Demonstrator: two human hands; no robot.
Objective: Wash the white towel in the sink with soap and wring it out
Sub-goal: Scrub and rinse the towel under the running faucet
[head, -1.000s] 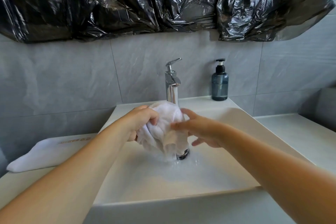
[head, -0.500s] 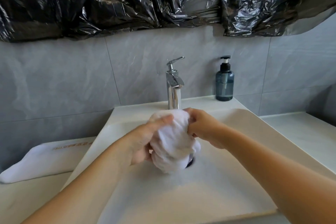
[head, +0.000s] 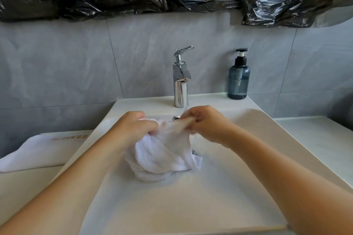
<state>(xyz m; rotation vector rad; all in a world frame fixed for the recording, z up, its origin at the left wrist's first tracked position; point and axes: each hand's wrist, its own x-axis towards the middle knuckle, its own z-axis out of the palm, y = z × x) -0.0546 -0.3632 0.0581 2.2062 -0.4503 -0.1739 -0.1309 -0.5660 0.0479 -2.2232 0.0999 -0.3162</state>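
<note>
Fingers of both my hands curl around the wet towel [head: 162, 152]: left hand [head: 133, 128] and right hand [head: 205, 123] grip its top, bunched over the sink [head: 219, 196] below the tap [head: 180, 82]. Soap bottle [head: 238, 80], part-filled, stands on the sink's back ledge.

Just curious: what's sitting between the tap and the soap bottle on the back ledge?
Nothing: the head view shows bare white ledge between the faucet and soap bottle.

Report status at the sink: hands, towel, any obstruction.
Left hand and right hand both grip the white towel, bunched in the sink. Faucet running. Nothing in the way.
</note>
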